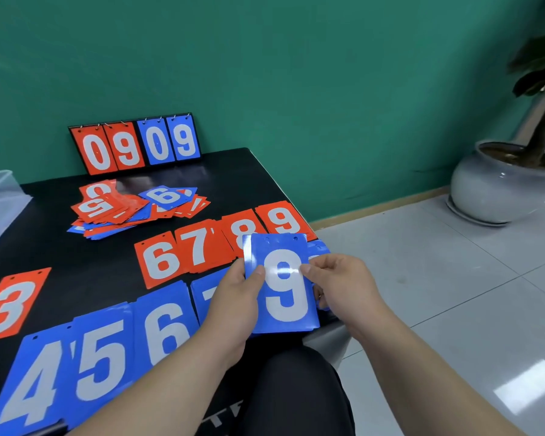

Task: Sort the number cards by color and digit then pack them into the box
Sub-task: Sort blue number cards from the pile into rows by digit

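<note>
This looks like an office or a plain activity room rather than a home. A bare green wall with a wooden skirting meets a floor of glossy pale tiles, and a big potted plant in a round glazed pot stands by the wall. A black desk is pushed against that wall, with a flip scoreboard upright along its far edge.

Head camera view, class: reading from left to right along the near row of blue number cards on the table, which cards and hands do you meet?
Blue 4 card → blue 5 card → blue 6 card → blue 7 card, partly hidden → left hand → blue 9 card, held up → right hand.
</note>
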